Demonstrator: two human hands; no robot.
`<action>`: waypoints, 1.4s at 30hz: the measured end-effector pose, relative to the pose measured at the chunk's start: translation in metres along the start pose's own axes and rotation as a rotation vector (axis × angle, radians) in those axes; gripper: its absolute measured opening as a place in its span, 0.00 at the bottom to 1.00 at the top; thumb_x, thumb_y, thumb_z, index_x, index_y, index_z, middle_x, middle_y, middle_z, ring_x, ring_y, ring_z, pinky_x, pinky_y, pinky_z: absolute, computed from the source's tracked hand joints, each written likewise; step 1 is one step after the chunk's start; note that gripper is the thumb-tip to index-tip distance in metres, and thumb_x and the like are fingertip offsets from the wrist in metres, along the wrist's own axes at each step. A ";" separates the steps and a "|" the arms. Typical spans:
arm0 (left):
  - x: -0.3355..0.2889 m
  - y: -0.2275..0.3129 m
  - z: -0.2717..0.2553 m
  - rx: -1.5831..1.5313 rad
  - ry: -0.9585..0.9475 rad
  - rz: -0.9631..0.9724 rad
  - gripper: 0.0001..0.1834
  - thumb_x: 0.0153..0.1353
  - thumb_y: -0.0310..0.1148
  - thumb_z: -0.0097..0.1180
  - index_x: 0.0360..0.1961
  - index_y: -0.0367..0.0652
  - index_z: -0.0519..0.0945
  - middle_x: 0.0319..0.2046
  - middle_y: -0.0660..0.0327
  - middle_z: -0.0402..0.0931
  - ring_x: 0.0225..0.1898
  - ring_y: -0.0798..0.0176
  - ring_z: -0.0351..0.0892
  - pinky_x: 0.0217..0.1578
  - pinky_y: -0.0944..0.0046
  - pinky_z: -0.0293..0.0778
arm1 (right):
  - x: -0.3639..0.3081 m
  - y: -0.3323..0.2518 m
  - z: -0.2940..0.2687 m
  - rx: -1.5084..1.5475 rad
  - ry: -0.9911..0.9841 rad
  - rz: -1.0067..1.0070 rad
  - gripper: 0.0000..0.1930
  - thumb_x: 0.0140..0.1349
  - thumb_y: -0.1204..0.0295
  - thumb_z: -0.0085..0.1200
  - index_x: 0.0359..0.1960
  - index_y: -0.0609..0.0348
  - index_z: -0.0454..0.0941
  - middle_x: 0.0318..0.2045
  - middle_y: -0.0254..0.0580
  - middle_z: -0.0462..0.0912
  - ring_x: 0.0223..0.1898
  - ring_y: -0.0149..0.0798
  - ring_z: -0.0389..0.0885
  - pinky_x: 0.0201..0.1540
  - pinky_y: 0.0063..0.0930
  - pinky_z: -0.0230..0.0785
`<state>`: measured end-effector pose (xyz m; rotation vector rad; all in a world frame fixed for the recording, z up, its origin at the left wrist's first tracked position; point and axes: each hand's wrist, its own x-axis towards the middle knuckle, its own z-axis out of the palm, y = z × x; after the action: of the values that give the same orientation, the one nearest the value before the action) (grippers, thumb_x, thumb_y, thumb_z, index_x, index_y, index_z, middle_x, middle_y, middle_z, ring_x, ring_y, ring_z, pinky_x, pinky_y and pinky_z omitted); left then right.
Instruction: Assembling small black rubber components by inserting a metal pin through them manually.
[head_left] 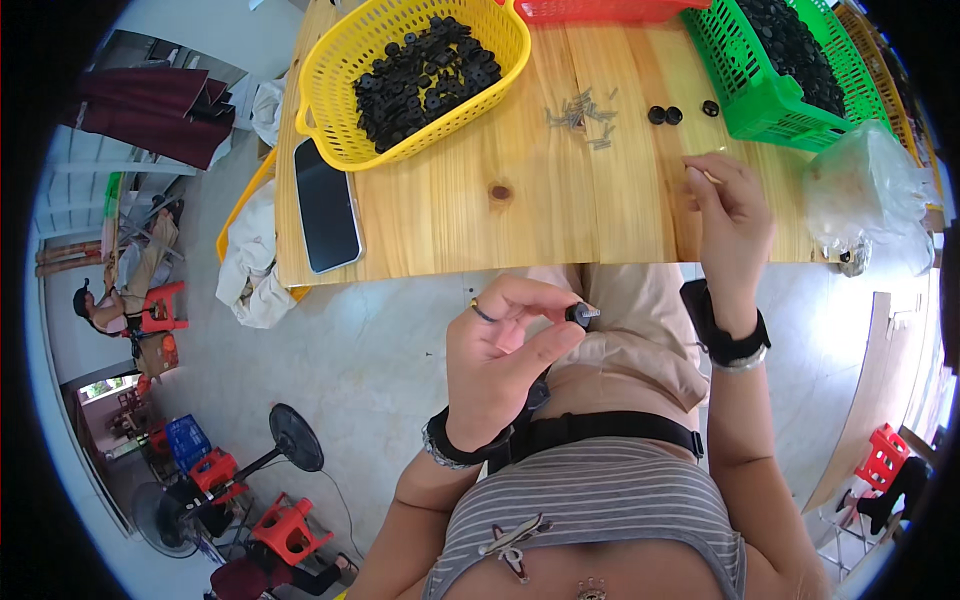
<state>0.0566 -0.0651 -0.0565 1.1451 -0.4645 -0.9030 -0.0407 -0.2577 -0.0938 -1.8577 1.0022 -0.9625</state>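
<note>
My left hand (505,350) is in front of the table's near edge, above my lap. Its thumb and forefinger pinch a small black plastic part (574,315) with a silvery threaded pin pointing right. Over the table's right side, my right hand (738,210) has thumb and forefinger drawn together. Whatever they hold, if anything, is too small to make out. Beyond that hand lie black round knobs (665,115), two side by side, and another black knob (710,108) to their right. A loose pile of metal pins (585,118) rests to the left of them.
A yellow basket (318,95) of black plastic parts stands at the far left, near a phone (327,210). Far right are a green basket (765,110) with black round parts and a clear plastic bag (865,185). A red basket (600,8) sits at the back.
</note>
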 end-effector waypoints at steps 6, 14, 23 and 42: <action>-0.001 0.008 0.011 0.053 -0.007 0.078 0.13 0.49 0.16 0.57 0.38 0.34 0.73 0.34 0.59 0.74 0.37 0.69 0.72 0.42 0.69 0.67 | -0.041 -0.055 -0.024 0.701 -0.336 0.332 0.10 0.52 0.83 0.55 0.37 0.70 0.73 0.33 0.41 0.78 0.32 0.28 0.77 0.37 0.18 0.70; -0.007 0.020 0.020 0.331 -0.046 0.388 0.13 0.46 0.18 0.60 0.35 0.36 0.75 0.32 0.57 0.75 0.34 0.66 0.75 0.36 0.70 0.69 | -0.061 -0.060 -0.032 1.158 -0.560 0.370 0.13 0.50 0.87 0.53 0.39 0.72 0.71 0.39 0.48 0.75 0.39 0.39 0.79 0.42 0.26 0.74; -0.013 0.024 0.022 0.448 -0.037 0.463 0.13 0.45 0.20 0.62 0.34 0.38 0.76 0.30 0.57 0.77 0.31 0.65 0.76 0.33 0.71 0.70 | -0.069 -0.058 -0.027 1.201 -0.574 0.265 0.18 0.44 0.87 0.59 0.39 0.69 0.70 0.37 0.46 0.74 0.40 0.39 0.78 0.43 0.28 0.73; -0.015 0.037 0.028 0.818 -0.085 0.735 0.18 0.37 0.20 0.66 0.33 0.41 0.77 0.30 0.59 0.77 0.28 0.61 0.74 0.28 0.67 0.70 | -0.076 -0.055 -0.023 1.164 -0.559 0.185 0.19 0.41 0.76 0.67 0.35 0.68 0.74 0.35 0.48 0.76 0.37 0.36 0.77 0.41 0.28 0.72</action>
<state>0.0412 -0.0639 -0.0099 1.4973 -1.2984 -0.0839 -0.0759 -0.1770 -0.0546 -0.9095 0.1428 -0.6135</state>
